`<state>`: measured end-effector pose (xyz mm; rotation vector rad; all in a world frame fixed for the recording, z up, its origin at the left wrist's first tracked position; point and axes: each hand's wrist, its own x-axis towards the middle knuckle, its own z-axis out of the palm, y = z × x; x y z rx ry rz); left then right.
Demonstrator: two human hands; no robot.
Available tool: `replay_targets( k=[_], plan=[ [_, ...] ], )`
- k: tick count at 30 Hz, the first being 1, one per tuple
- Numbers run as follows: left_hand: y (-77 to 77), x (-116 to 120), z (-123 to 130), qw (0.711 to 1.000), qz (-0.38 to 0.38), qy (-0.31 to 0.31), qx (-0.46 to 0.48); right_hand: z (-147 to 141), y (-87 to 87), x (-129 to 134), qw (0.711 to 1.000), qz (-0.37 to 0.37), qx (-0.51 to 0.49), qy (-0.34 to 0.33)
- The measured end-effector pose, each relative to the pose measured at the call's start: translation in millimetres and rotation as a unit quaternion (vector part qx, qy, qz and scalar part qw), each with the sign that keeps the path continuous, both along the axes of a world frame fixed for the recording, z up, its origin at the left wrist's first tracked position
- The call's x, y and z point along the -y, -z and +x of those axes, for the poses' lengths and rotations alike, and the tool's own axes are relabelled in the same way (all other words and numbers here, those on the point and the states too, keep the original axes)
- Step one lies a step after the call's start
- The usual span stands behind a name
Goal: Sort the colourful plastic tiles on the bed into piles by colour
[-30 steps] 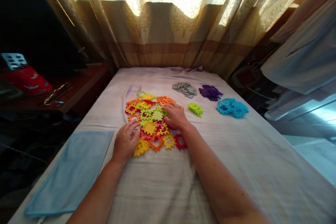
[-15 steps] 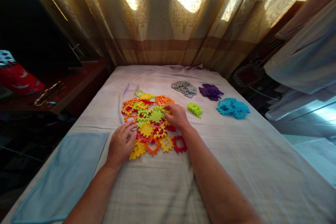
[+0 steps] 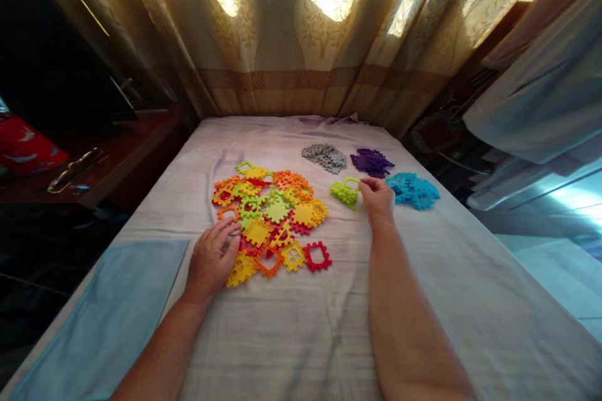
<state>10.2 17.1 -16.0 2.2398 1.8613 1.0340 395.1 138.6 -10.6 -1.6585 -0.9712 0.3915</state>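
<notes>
My right hand point(image 3: 377, 199) pinches a lime green interlocking frame tile point(image 3: 352, 180) at the small lime green pile point(image 3: 344, 194). Whether the tile rests on that pile or hovers just over it, I cannot tell. My left hand point(image 3: 211, 255) lies with fingers stretched at the left edge of a mixed heap of notched plastic tiles, touching or nearly touching it. The heap shows a yellow tile point(image 3: 258, 232), an orange tile point(image 3: 268, 260), a red frame tile point(image 3: 318, 256) and several lime green ones, some with window cut-outs.
A grey tile pile point(image 3: 325, 156), a purple pile point(image 3: 371, 163) and a blue pile point(image 3: 412, 191) lie at the far right of the sheeted surface point(image 3: 282, 338). A light blue cloth point(image 3: 108, 307) covers the left front. A dark wooden stand point(image 3: 136, 150) is beyond the left edge; curtains hang behind.
My right hand has moved right, from the mixed heap to the lime green pile, carrying a lime green frame tile. My left hand stays by the heap. The view has shifted slightly.
</notes>
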Motion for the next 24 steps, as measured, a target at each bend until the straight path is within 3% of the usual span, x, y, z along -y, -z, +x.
replay_targets(
  k=[4, 10, 17, 24],
  plan=[
    [0.1, 0, 0, 1.0, 0.005, 0.003, 0.0, 10, 9.8, 1, 0.999, -0.027, 0.019, 0.033],
    [-0.3, 0, 0, 1.0, 0.002, 0.002, 0.001, 8, 8.1, 4, 0.985, -0.099, 0.131, 0.057],
    [-0.3, 0, 0, 1.0, -0.003, -0.002, 0.0, 5, 10.3, 3, 0.979, -0.089, 0.173, 0.064],
    [-0.6, 0, 1, 1.0, 0.004, 0.002, 0.003, -2, -0.6, 5, 0.976, -0.097, 0.191, 0.031]
  ],
)
